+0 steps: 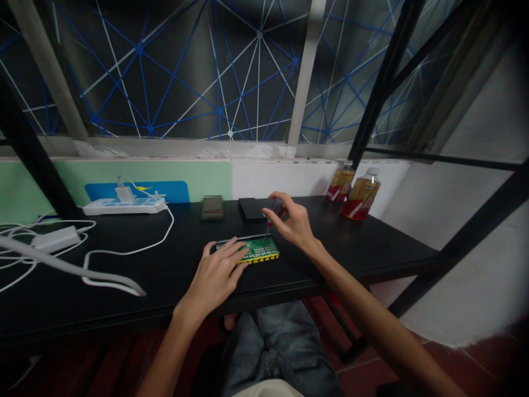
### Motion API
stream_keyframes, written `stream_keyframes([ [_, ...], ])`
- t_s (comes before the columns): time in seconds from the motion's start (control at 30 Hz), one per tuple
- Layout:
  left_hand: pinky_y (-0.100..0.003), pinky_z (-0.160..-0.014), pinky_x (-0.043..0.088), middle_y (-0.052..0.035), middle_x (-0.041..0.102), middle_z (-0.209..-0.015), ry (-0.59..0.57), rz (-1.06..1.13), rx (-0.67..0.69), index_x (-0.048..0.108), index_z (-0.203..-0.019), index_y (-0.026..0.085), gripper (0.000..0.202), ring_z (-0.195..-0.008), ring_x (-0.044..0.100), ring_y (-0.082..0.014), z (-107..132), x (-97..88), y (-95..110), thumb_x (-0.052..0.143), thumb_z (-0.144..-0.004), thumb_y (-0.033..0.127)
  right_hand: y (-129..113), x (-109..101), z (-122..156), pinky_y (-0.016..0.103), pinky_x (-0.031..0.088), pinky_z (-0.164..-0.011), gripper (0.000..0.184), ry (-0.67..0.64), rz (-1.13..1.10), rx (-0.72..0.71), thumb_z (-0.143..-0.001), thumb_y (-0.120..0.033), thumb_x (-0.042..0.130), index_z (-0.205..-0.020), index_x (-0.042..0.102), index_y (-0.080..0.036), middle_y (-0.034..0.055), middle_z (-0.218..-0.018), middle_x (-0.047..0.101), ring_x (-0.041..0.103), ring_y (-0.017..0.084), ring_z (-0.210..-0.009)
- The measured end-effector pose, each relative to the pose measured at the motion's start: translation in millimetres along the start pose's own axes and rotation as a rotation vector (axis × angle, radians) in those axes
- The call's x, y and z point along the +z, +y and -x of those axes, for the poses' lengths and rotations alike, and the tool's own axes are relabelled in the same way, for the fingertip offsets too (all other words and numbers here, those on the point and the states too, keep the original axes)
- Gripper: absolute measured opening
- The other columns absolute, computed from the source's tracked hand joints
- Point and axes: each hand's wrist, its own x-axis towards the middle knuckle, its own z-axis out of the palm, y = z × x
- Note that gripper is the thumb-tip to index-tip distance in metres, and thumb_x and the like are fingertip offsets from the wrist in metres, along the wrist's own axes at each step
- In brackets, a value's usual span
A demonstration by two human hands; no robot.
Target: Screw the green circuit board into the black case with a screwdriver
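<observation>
A green circuit board (261, 250) with a yellow edge lies on the black desk (173, 264) in front of me. My left hand (217, 271) rests flat on the board's left end, fingers stretched out and pressing down on it. My right hand (289, 220) is closed in a pinch around a small screwdriver (271, 216) with a dark grip and red shaft. The tool stands nearly upright with its tip down on the board's upper middle.
Behind the board lie a flat black box (253, 208) and a small brownish square part (212, 207). A white power strip (124, 205) with cables (124, 252) and an adapter (55, 238) fills the left. Two bottles (355, 193) stand at the back right.
</observation>
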Motion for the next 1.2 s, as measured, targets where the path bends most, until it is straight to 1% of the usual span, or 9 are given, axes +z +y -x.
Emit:
stream_keyframes([
  [0.07, -0.053, -0.109, 0.031, -0.0059, 0.058, -0.139, -0.005, -0.003, -0.003, 0.059, -0.129, 0.026, 0.033, -0.136, 0.045, -0.0259, -0.3, 0.2, 0.0, 0.05, -0.097, 0.025, -0.4, -0.7, 0.7, 0.025, 0.045, -0.058, 0.036, 0.001, 0.033, -0.005, -0.089, -0.043, 0.058, -0.116, 0.059, -0.019, -0.0014, -0.065, 0.061, 0.055, 0.013, -0.053],
  [0.17, -0.053, -0.109, 0.03, -0.0057, 0.058, -0.14, -0.006, -0.004, -0.004, 0.059, -0.129, 0.026, 0.033, -0.137, 0.045, -0.0258, -0.7, 1.1, -0.5, 0.05, -0.098, 0.026, -1.4, -0.6, 1.4, 0.026, 0.049, -0.068, 0.037, -0.07, -0.016, -0.024, -0.097, -0.035, 0.043, -0.13, 0.05, -0.019, 0.0039, -0.084, 0.068, 0.063, 0.015, -0.069],
  [0.23, -0.053, -0.109, 0.03, -0.0054, 0.058, -0.14, -0.007, -0.005, -0.004, 0.059, -0.13, 0.026, 0.034, -0.137, 0.045, -0.0259, -0.6, 1.7, -1.0, 0.05, -0.097, 0.025, -1.5, 0.3, 0.7, 0.026, 0.049, -0.07, 0.038, -0.095, -0.092, -0.022, -0.099, -0.03, 0.037, -0.134, 0.046, -0.019, 0.0046, -0.088, 0.069, 0.065, 0.014, -0.072],
  [0.43, -0.054, -0.109, 0.03, -0.0055, 0.058, -0.139, -0.009, -0.007, 0.004, 0.059, -0.13, 0.025, 0.034, -0.136, 0.045, -0.0259, -0.7, 1.6, -1.0, 0.05, -0.097, 0.025, -0.9, 0.2, -0.5, 0.024, 0.046, -0.061, 0.032, -0.011, -0.038, 0.005, -0.092, -0.039, 0.054, -0.118, 0.058, -0.019, -0.0001, -0.072, 0.064, 0.057, 0.012, -0.056],
  [0.6, -0.053, -0.109, 0.03, -0.0062, 0.057, -0.14, -0.009, -0.015, -0.002, 0.059, -0.13, 0.025, 0.034, -0.137, 0.045, -0.0255, -0.9, 2.1, -1.1, 0.048, -0.098, 0.025, -0.8, -2.5, 0.3, 0.024, 0.048, -0.067, 0.036, -0.1, -0.139, 0.033, -0.098, -0.031, 0.04, -0.131, 0.047, -0.019, 0.0024, -0.082, 0.069, 0.064, 0.013, -0.067],
  [0.8, -0.053, -0.11, 0.029, -0.0064, 0.057, -0.14, -0.01, -0.005, -0.006, 0.059, -0.131, 0.026, 0.034, -0.137, 0.045, -0.0257, -0.5, 2.2, -0.6, 0.049, -0.098, 0.025, -1.3, -3.0, -2.2, 0.024, 0.045, -0.06, 0.03, -0.006, 0.009, 0.023, -0.091, -0.042, 0.055, -0.11, 0.061, -0.019, -0.0016, -0.065, 0.061, 0.055, 0.012, -0.054],
  [0.97, -0.054, -0.11, 0.029, -0.0066, 0.057, -0.14, -0.008, -0.002, -0.003, 0.06, -0.13, 0.025, 0.034, -0.137, 0.045, -0.026, -0.4, 2.3, -1.0, 0.049, -0.098, 0.026, -0.2, -3.3, 0.8, 0.023, 0.046, -0.061, 0.04, -0.089, -0.083, 0.059, -0.095, -0.037, 0.047, -0.131, 0.05, -0.018, 0.0007, -0.074, 0.067, 0.062, 0.013, -0.059],
  [1.07, -0.054, -0.11, 0.029, -0.0061, 0.057, -0.14, -0.011, -0.002, -0.004, 0.059, -0.13, 0.026, 0.034, -0.137, 0.045, -0.0259, -0.1, 1.6, -1.2, 0.049, -0.098, 0.026, -0.6, -1.6, 1.6, 0.023, 0.048, -0.061, 0.039, -0.096, -0.134, 0.076, -0.094, -0.036, 0.049, -0.128, 0.052, -0.019, 0.0002, -0.073, 0.066, 0.064, 0.013, -0.061],
  [1.2, -0.055, -0.11, 0.029, -0.006, 0.056, -0.141, -0.023, -0.001, -0.005, 0.058, -0.131, 0.025, 0.035, -0.138, 0.044, -0.0257, -0.9, 1.8, -2.4, 0.049, -0.097, 0.025, 2.2, -2.4, -1.4, 0.024, 0.05, -0.063, 0.043, -0.023, -0.262, 0.117, -0.092, -0.039, 0.052, -0.13, 0.05, -0.02, 0.0006, -0.074, 0.067, 0.066, 0.014, -0.064],
])
